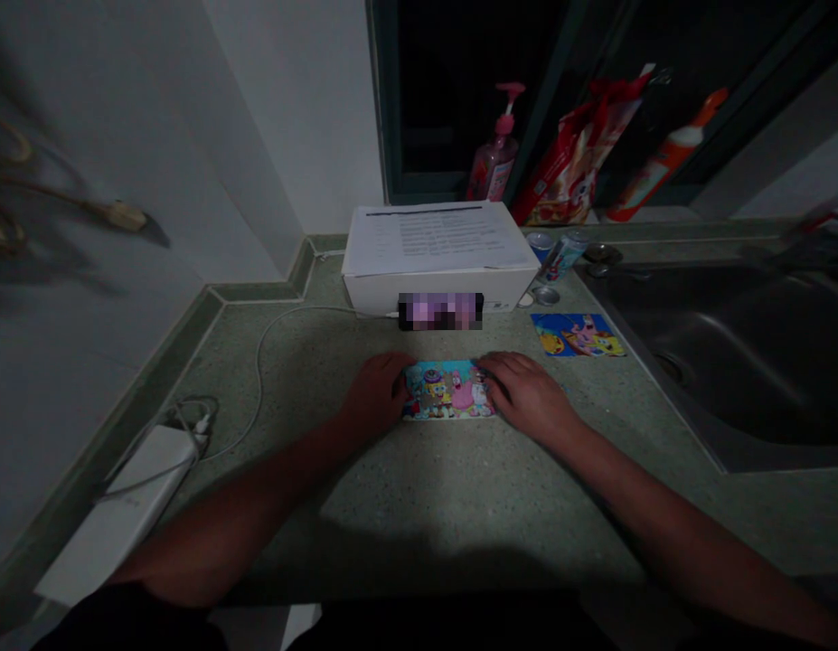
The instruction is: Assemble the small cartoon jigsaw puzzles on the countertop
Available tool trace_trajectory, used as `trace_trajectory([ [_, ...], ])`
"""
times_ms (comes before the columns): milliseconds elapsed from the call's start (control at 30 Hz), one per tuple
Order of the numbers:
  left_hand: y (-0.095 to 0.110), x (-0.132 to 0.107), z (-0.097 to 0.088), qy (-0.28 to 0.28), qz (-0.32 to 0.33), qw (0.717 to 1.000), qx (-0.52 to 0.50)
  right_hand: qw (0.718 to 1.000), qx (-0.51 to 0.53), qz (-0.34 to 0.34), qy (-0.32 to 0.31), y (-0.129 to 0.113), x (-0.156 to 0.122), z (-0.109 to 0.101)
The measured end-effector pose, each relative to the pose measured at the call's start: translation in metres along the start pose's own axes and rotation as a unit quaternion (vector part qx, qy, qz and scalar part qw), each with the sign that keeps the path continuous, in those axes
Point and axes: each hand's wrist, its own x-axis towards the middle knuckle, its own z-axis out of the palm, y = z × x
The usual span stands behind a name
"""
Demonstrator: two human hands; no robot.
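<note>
A colourful cartoon picture card lies on the counter in front of me. My left hand is closed at its left end, with the fingers at the upper corner and the thumb nearer to me. At the opposite end, my right hand has its fingers curled over the upper right corner and its thumb by the right edge. The fingertips of both hands are partly hidden or too dark to make out clearly. Farther to the right, a second cartoon card lies flat near the sink.
Behind the card, a phone with a blurred screen leans on a white box topped by a printed sheet. A white cable runs to a power strip at left. Small cans and a steel sink are at right.
</note>
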Motion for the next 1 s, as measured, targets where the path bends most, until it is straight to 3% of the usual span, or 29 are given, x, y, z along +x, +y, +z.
trace_trajectory([
  [300, 0.002, 0.000, -0.002, -0.010, -0.012, 1.000, -0.014, 1.000, 0.009, -0.010, 0.004, 0.002, -0.001, 0.002],
  [500, 0.012, -0.001, -0.013, -0.023, -0.020, 0.999, -0.029, 1.000, 0.019, -0.013, 0.002, 0.003, -0.001, 0.002],
  [1000, 0.017, -0.002, -0.019, -0.003, -0.025, 1.000, -0.016, 1.000, 0.025, -0.017, -0.004, 0.001, -0.001, 0.003],
])
